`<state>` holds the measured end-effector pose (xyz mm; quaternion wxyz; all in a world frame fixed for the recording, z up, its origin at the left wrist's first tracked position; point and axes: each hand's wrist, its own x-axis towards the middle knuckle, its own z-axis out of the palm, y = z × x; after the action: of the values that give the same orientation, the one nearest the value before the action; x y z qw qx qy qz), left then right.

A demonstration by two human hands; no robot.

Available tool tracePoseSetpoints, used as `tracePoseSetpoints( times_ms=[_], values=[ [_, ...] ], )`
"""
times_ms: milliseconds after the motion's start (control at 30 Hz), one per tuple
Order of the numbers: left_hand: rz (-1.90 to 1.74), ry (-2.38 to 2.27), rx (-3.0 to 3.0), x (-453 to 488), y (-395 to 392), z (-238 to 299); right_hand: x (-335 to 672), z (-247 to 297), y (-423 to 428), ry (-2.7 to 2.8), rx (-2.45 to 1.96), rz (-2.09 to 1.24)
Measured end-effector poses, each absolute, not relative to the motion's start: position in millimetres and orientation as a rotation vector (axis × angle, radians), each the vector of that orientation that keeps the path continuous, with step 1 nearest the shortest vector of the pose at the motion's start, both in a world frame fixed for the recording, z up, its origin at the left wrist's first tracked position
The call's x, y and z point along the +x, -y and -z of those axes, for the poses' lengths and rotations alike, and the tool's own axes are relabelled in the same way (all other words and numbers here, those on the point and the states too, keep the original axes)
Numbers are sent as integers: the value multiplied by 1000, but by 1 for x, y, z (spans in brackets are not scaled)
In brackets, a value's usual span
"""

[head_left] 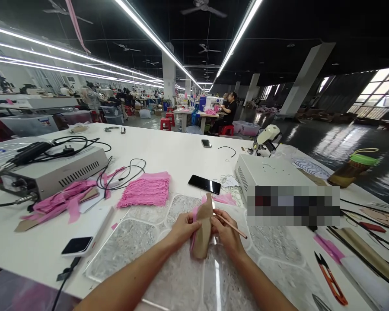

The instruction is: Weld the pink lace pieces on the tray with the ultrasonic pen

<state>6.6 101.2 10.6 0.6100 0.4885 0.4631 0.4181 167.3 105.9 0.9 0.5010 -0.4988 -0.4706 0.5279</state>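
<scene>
A curved brown paper pattern [202, 242] is held up in front of me over a clear-covered, marbled mat [126, 242]. Pink fabric [195, 212] shows along its left edge, behind the paper. My left hand [184, 228] is closed on the left side of both, thumb on the brown face. My right hand [228, 233] is closed around a slim pencil [234, 227], which slants down to the right. The fingertips of that hand also touch the pattern's right edge. A neat stack of pink fabric pieces [145, 189] lies beyond the left hand.
A black phone [204, 184] lies behind the mat. Grey control boxes stand at left [68, 170] and right [269, 172], with loose cables around. Orange-handled thread snips [331, 278] lie at lower right, and a green-lidded bottle [353, 168] stands farther back. Co-workers sit at machines beyond.
</scene>
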Motion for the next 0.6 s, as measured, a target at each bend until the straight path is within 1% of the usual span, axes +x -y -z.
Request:
tracePoseSetpoints(
  times_ms=[67,200,267,400,500,600],
  values=[
    [-974,-1111,1135,6,-102,-10,176,-2,-111,1244,-1250,-1178],
    [-953,-1217,1191,3,-106,-16,207,-12,-123,1792,-1566,-677],
    [-931,-1278,1261,-1,-110,-22,224,-21,-125,1941,-1729,-522],
    [-901,-1441,1456,-13,-121,-39,243,-31,-122,2042,-1861,-490],
    [-861,-1590,1555,-25,-138,-56,249,-23,-125,2178,-2054,-456],
    [-838,-1706,1588,-44,-170,-77,254,-11,-135,2303,-2090,-386]
  ],
)
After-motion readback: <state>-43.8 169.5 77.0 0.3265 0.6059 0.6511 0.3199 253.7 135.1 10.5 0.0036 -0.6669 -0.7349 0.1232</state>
